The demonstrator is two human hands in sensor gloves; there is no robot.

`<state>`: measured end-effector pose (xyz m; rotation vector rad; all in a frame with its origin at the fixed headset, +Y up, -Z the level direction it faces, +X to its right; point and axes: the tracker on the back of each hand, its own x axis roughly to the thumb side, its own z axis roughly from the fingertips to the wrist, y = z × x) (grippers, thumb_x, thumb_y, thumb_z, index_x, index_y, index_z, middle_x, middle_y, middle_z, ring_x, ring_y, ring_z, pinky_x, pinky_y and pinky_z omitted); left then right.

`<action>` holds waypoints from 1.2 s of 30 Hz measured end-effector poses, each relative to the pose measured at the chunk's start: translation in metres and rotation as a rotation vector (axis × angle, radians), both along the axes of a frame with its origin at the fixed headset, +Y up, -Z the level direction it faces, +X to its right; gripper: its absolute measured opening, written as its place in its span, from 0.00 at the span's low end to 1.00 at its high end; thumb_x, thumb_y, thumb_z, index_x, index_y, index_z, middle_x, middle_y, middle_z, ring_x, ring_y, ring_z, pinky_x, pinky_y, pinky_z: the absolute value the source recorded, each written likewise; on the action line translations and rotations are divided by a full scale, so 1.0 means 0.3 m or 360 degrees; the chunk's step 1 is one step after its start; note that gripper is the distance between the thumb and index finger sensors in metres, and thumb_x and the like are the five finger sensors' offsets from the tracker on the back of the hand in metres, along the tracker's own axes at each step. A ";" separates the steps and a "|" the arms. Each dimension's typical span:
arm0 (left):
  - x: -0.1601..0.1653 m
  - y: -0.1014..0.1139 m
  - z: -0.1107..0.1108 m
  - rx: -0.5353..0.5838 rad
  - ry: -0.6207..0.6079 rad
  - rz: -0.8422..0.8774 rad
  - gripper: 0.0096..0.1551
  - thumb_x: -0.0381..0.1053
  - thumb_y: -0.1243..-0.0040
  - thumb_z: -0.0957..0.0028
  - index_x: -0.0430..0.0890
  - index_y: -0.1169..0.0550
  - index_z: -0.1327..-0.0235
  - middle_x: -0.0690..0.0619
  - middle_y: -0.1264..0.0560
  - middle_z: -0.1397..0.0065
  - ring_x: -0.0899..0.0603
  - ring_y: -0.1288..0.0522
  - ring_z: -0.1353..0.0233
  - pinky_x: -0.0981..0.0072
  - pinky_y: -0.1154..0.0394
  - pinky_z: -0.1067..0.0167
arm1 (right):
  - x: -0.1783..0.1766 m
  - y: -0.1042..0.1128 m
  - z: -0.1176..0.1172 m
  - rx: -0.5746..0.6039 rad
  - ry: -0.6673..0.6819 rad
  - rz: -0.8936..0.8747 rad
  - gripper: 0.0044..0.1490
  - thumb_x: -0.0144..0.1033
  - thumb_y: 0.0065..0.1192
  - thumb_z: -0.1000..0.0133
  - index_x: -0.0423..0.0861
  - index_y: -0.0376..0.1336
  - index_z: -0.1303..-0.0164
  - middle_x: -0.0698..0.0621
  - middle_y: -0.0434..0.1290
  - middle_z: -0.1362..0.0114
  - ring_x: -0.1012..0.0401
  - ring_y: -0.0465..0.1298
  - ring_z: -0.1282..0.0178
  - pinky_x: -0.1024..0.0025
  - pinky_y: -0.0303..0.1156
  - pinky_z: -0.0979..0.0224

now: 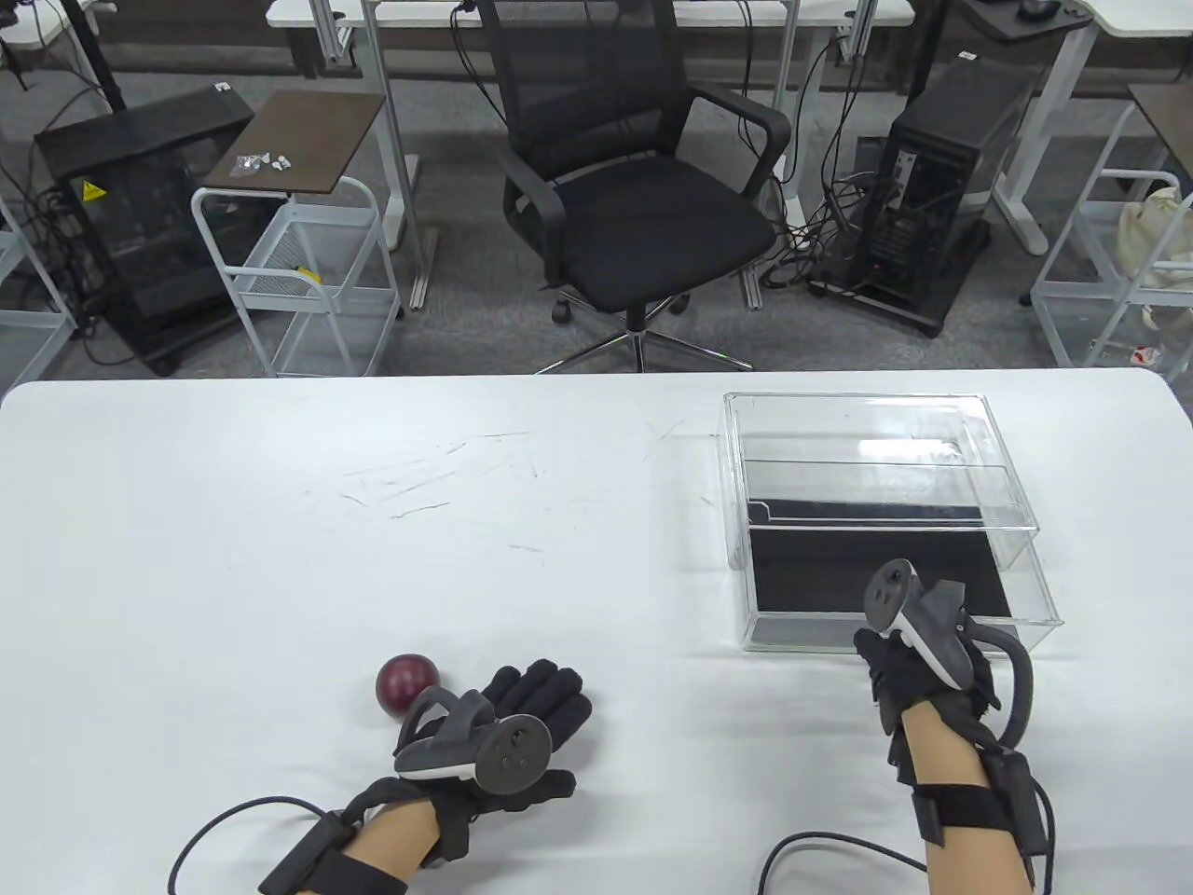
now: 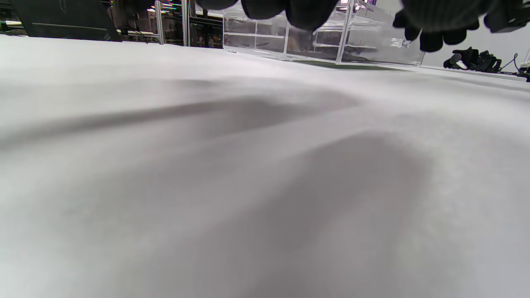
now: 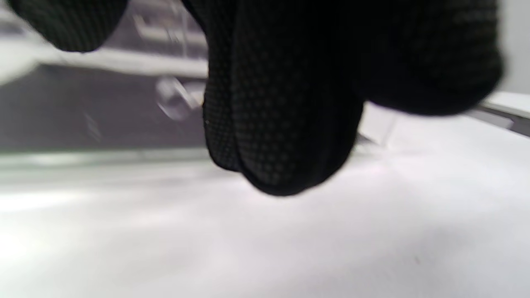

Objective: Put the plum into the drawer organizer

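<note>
The dark red plum point(image 1: 406, 682) lies on the white table point(image 1: 280, 559) near the front. My left hand point(image 1: 550, 718) rests palm down just right of the plum, fingers stretched out, holding nothing; the plum does not show in the left wrist view. The clear drawer organizer point(image 1: 876, 447) stands at the right, its drawer point(image 1: 895, 583) with a black liner pulled out toward me. It also shows in the left wrist view point(image 2: 323, 41). My right hand point(image 1: 885, 667) is at the drawer's front wall, fingers point(image 3: 281, 124) hanging down beside the small clear knob point(image 3: 178, 99), not gripping it.
The table's far edge point(image 1: 559, 375) drops to a floor with an office chair point(image 1: 634, 186), carts and computer towers behind it. Cables trail from both wrists across the table's front.
</note>
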<state>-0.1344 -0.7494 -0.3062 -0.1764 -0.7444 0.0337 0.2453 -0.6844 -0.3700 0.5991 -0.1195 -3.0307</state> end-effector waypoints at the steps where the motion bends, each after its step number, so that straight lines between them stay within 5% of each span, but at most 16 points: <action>1: 0.000 0.000 -0.001 -0.0001 0.0002 0.0002 0.46 0.69 0.46 0.51 0.51 0.38 0.20 0.49 0.46 0.10 0.38 0.47 0.13 0.42 0.50 0.19 | -0.024 0.018 0.012 0.0057 0.0047 -0.0009 0.51 0.64 0.59 0.54 0.32 0.69 0.41 0.48 0.89 0.58 0.59 0.88 0.73 0.69 0.83 0.69; 5: -0.001 0.001 -0.001 0.0000 0.0007 -0.0001 0.46 0.69 0.46 0.51 0.51 0.38 0.20 0.49 0.46 0.10 0.38 0.47 0.13 0.42 0.50 0.19 | -0.238 0.072 0.117 0.0417 0.0726 -0.0126 0.46 0.63 0.58 0.54 0.45 0.64 0.31 0.47 0.81 0.36 0.52 0.84 0.46 0.57 0.79 0.46; 7: -0.001 0.001 -0.001 0.0003 0.0006 0.0000 0.46 0.69 0.46 0.51 0.51 0.38 0.20 0.49 0.46 0.10 0.38 0.47 0.13 0.41 0.50 0.19 | -0.336 0.048 0.163 0.0403 0.1025 -0.0105 0.45 0.65 0.56 0.54 0.58 0.57 0.25 0.52 0.68 0.20 0.52 0.72 0.24 0.48 0.67 0.26; 9: -0.002 0.001 -0.001 0.0006 0.0009 0.0003 0.46 0.69 0.46 0.51 0.51 0.38 0.20 0.49 0.46 0.10 0.38 0.47 0.13 0.41 0.50 0.19 | -0.410 -0.003 0.190 0.0331 0.1212 -0.0099 0.45 0.65 0.55 0.55 0.61 0.56 0.25 0.55 0.61 0.15 0.51 0.58 0.15 0.47 0.58 0.20; 15: -0.035 0.044 -0.016 0.0075 0.0133 0.0024 0.46 0.68 0.43 0.52 0.52 0.37 0.20 0.50 0.45 0.10 0.39 0.47 0.12 0.41 0.50 0.19 | -0.471 -0.133 0.206 0.0240 0.1411 0.0122 0.49 0.66 0.53 0.56 0.61 0.49 0.23 0.55 0.52 0.13 0.51 0.49 0.13 0.49 0.51 0.18; 20: -0.235 0.139 -0.084 0.0050 0.0703 0.0229 0.49 0.66 0.35 0.55 0.52 0.37 0.19 0.49 0.46 0.09 0.38 0.50 0.11 0.39 0.53 0.18 | -0.467 -0.147 0.210 0.0218 0.1406 0.0050 0.49 0.65 0.53 0.55 0.59 0.50 0.23 0.54 0.54 0.13 0.51 0.51 0.14 0.49 0.52 0.18; 25: -0.411 0.082 -0.142 -0.0192 0.1067 0.0191 0.55 0.65 0.30 0.58 0.57 0.42 0.18 0.50 0.50 0.08 0.36 0.52 0.11 0.34 0.53 0.19 | -0.467 -0.147 0.216 0.0217 0.1414 0.0045 0.48 0.65 0.53 0.55 0.59 0.51 0.24 0.54 0.55 0.14 0.50 0.52 0.14 0.49 0.53 0.19; 29: -0.428 0.021 -0.169 -0.0366 0.1117 0.0094 0.57 0.63 0.28 0.58 0.57 0.44 0.17 0.50 0.47 0.08 0.35 0.43 0.12 0.32 0.46 0.21 | -0.468 -0.148 0.217 0.0193 0.1417 0.0024 0.48 0.65 0.53 0.55 0.59 0.52 0.24 0.54 0.56 0.14 0.50 0.53 0.15 0.49 0.54 0.19; 31: -0.421 0.011 -0.174 -0.0305 0.1107 0.0119 0.54 0.61 0.28 0.57 0.53 0.41 0.18 0.48 0.37 0.13 0.38 0.32 0.18 0.37 0.39 0.23 | -0.468 -0.149 0.218 0.0193 0.1423 0.0018 0.47 0.65 0.53 0.55 0.60 0.52 0.24 0.54 0.56 0.14 0.50 0.53 0.15 0.49 0.54 0.19; 36: -0.284 0.044 -0.165 -0.0051 0.0837 0.0280 0.53 0.63 0.28 0.58 0.48 0.36 0.20 0.45 0.30 0.17 0.38 0.25 0.24 0.38 0.34 0.27 | -0.443 -0.123 0.206 0.0256 0.1365 -0.0027 0.47 0.65 0.53 0.55 0.60 0.53 0.24 0.54 0.57 0.14 0.50 0.54 0.15 0.49 0.55 0.19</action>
